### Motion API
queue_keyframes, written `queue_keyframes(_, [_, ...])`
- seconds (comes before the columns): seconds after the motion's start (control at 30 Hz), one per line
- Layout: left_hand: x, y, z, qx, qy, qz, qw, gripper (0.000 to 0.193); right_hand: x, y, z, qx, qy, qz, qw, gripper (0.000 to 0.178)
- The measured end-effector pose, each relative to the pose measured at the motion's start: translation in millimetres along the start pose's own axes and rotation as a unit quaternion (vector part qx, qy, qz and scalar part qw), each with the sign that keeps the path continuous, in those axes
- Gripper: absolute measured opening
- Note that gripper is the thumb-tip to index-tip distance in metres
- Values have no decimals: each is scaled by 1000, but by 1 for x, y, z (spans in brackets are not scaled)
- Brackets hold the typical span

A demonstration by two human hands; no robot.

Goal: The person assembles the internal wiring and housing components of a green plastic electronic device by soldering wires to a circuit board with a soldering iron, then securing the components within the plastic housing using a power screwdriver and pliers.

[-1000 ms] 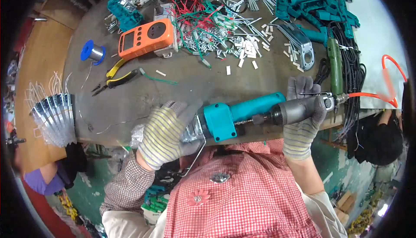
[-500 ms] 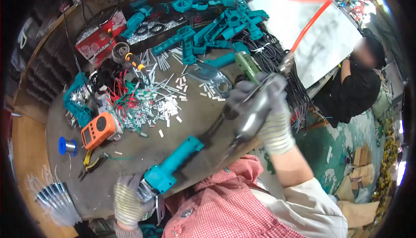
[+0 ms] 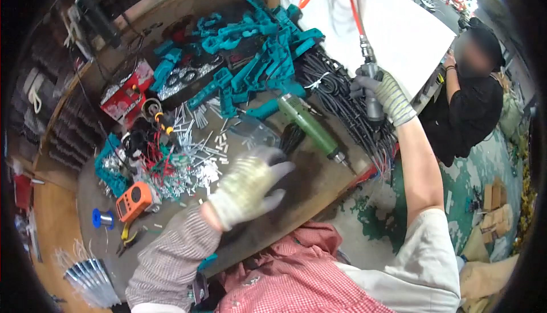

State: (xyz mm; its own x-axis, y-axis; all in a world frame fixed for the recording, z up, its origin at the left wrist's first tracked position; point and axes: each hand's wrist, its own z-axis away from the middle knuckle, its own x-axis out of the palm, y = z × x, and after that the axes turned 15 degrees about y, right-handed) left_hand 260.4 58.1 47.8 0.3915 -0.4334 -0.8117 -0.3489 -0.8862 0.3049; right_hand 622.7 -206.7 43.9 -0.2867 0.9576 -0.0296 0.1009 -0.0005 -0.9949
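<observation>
My right hand (image 3: 380,93), in a striped work glove, is wrapped round a grey air screwdriver (image 3: 373,109) held upright above the bundle of black power cords (image 3: 333,85). An orange air hose (image 3: 354,11) runs up from its metal coupling. My left hand (image 3: 250,185), gloved too, reaches over the middle of the bench with fingers spread and nothing in it. To its right lies a green cylindrical power tool (image 3: 310,126) with a metal tip. Only a sliver of a teal tool housing (image 3: 208,261) shows past my left forearm; the rest is hidden.
Teal housing parts (image 3: 273,34) are heaped at the back. Metal pins and white sleeves (image 3: 208,170) lie left of centre, near an orange meter (image 3: 135,198), pliers (image 3: 126,236) and a solder spool (image 3: 103,218). A person in black (image 3: 458,113) sits right of a white board (image 3: 393,19).
My left hand has left the teal power tool and come forward and right over the bench. My right hand has lifted the air screwdriver up and right, away from the front edge.
</observation>
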Motion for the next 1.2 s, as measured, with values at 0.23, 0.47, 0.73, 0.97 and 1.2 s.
queue_keyframes(0.23, [57, -1, -35, -44, -106, -57, 992, 70, 3, 4, 8, 62, 4, -7, 998, 30])
queue_keyframes(0.47, [57, -6, -38, -45, -91, -41, 994, 65, 26, 9, 38, 119, -46, -120, 985, 34])
queue_keyframes(0.73, [92, -8, -124, 12, 187, 49, 981, 51, 17, -15, 69, 81, -95, -95, 988, 50])
queue_keyframes(0.97, [138, -70, -266, 31, 41, -71, 996, 41, 14, -12, 84, 74, -145, -179, 970, 49])
queue_keyframes(1.2, [124, -31, -285, 0, -127, -219, 967, 46, -23, -64, 81, 85, -41, -33, 995, 49])
